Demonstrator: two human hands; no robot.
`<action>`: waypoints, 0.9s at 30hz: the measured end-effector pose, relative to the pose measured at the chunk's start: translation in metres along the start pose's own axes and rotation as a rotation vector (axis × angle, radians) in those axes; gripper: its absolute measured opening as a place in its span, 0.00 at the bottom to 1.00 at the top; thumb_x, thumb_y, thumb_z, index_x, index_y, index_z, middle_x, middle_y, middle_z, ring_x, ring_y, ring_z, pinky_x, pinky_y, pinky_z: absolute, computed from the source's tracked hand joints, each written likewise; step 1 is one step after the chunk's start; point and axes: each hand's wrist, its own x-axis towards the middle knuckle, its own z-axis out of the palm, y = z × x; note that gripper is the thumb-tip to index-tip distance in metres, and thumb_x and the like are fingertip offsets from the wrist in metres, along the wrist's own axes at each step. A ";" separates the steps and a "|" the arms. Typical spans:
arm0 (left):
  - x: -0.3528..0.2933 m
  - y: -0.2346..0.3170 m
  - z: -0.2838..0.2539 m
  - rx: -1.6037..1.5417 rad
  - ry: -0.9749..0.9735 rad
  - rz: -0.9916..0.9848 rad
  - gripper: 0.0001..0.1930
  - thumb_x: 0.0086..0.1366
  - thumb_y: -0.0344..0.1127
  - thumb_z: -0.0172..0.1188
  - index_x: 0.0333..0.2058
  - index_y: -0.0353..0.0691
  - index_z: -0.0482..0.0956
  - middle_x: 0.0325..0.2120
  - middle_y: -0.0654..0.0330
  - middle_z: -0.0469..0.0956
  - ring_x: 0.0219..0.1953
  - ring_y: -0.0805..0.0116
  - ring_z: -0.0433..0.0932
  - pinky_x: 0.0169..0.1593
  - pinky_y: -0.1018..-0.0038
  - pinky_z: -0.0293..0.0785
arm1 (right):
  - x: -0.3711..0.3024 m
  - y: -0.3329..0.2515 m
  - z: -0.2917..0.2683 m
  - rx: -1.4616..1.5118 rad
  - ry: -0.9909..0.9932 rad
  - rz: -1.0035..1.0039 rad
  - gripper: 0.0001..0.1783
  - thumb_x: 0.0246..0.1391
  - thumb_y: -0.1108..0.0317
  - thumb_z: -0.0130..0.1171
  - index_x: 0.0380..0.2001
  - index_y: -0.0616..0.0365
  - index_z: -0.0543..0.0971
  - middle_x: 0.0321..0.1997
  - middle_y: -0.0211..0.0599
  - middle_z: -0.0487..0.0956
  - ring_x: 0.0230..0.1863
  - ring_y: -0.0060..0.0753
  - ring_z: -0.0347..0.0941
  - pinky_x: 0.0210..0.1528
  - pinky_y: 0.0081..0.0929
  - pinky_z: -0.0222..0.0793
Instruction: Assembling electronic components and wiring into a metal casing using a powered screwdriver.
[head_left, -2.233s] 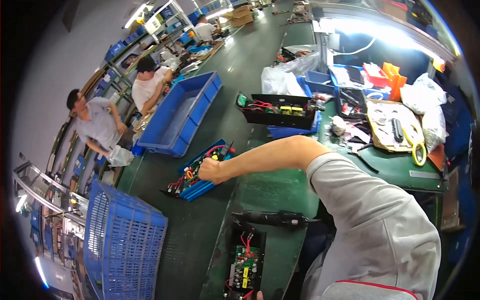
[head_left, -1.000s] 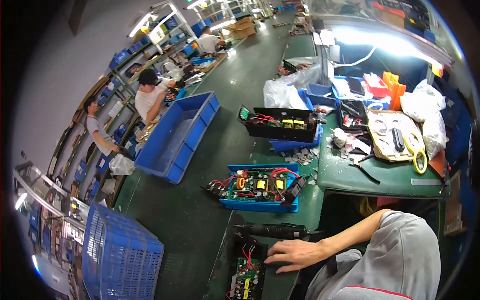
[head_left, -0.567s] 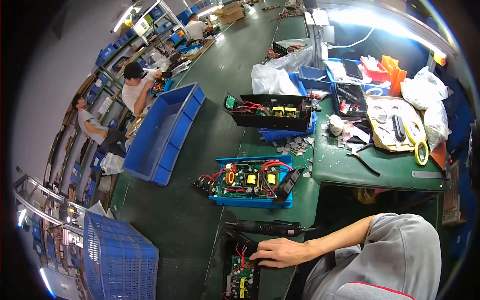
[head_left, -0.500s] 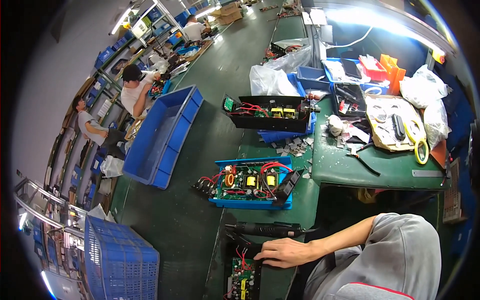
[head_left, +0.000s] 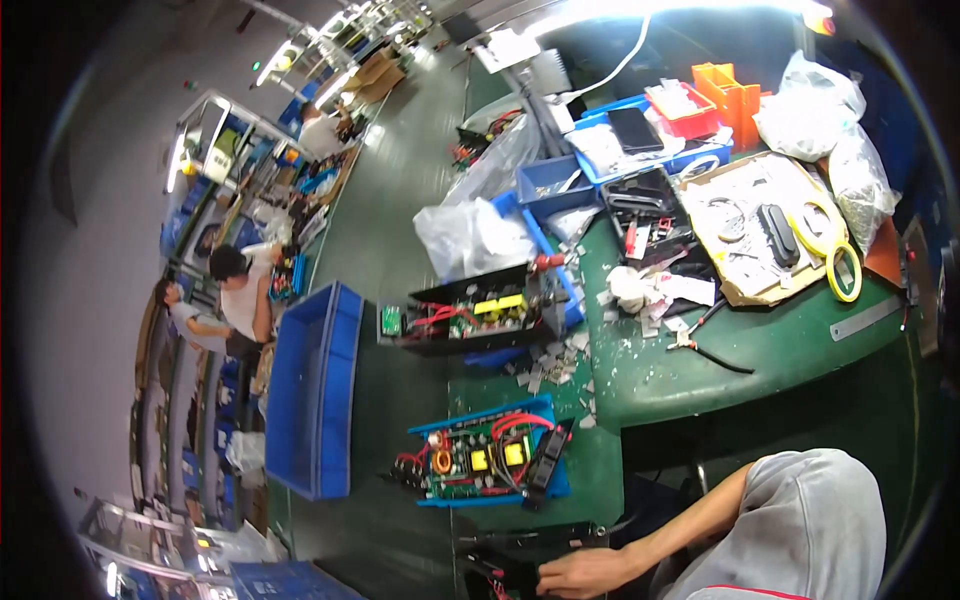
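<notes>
At the lower edge, my right hand (head_left: pixel 584 573) reaches in from the right, its fingers bent over the side of a black case (head_left: pixel 512 578). Red wires show inside that case, most of which is cut off by the picture's edge. A black electric screwdriver (head_left: pixel 535 537) lies crosswise just beyond the hand. Further off sits a blue-cased circuit board unit (head_left: pixel 490 455) with yellow transformers, red wires and black end plates. Behind it, a black-cased circuit board unit (head_left: pixel 470 318) rests tilted over a blue bin. My left hand is out of view.
A large blue tub (head_left: pixel 315 390) stands to the left. On the right-hand table are pliers (head_left: pixel 708 350), a steel ruler (head_left: pixel 865 318), a cardboard tray (head_left: pixel 745 270) with yellow tape rolls, and a red bin (head_left: pixel 690 115). Co-workers (head_left: pixel 245 295) sit at the far left.
The view has turned and tilted upward, so the bench things sit lower and further left. My right hand stays at the black case, its fingers now more bent.
</notes>
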 end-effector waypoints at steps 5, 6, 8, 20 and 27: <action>0.029 0.067 0.003 -0.033 0.086 0.101 0.26 0.70 0.53 0.56 0.54 0.35 0.80 0.50 0.41 0.80 0.53 0.39 0.76 0.58 0.53 0.70 | -0.004 -0.008 -0.009 0.113 0.130 -0.048 0.09 0.58 0.63 0.56 0.38 0.56 0.75 0.36 0.44 0.73 0.37 0.50 0.75 0.37 0.43 0.73; 0.033 0.079 0.003 -0.037 0.102 0.116 0.26 0.70 0.52 0.56 0.54 0.35 0.80 0.50 0.41 0.80 0.53 0.39 0.76 0.58 0.53 0.70 | -0.005 -0.010 -0.014 0.117 0.119 -0.046 0.11 0.58 0.61 0.56 0.37 0.57 0.75 0.36 0.44 0.73 0.37 0.50 0.75 0.37 0.43 0.73; 0.038 0.095 -0.001 -0.037 0.131 0.138 0.26 0.70 0.52 0.55 0.54 0.35 0.80 0.50 0.40 0.80 0.53 0.39 0.76 0.58 0.53 0.70 | -0.007 -0.008 -0.012 0.149 0.106 -0.027 0.13 0.58 0.59 0.55 0.37 0.58 0.76 0.36 0.44 0.73 0.38 0.50 0.75 0.39 0.43 0.72; -0.018 0.063 -0.042 0.023 0.221 -0.001 0.26 0.71 0.52 0.54 0.54 0.34 0.79 0.49 0.39 0.79 0.52 0.38 0.76 0.58 0.52 0.70 | -0.004 0.002 -0.008 0.172 0.142 -0.120 0.06 0.54 0.66 0.60 0.35 0.54 0.77 0.33 0.42 0.73 0.32 0.48 0.74 0.33 0.43 0.71; -0.051 0.027 -0.032 0.004 0.220 -0.100 0.26 0.72 0.52 0.54 0.54 0.33 0.79 0.49 0.38 0.79 0.52 0.37 0.76 0.57 0.52 0.70 | 0.001 -0.006 -0.015 0.128 0.058 -0.099 0.07 0.51 0.67 0.61 0.34 0.54 0.77 0.33 0.42 0.73 0.32 0.50 0.73 0.33 0.45 0.71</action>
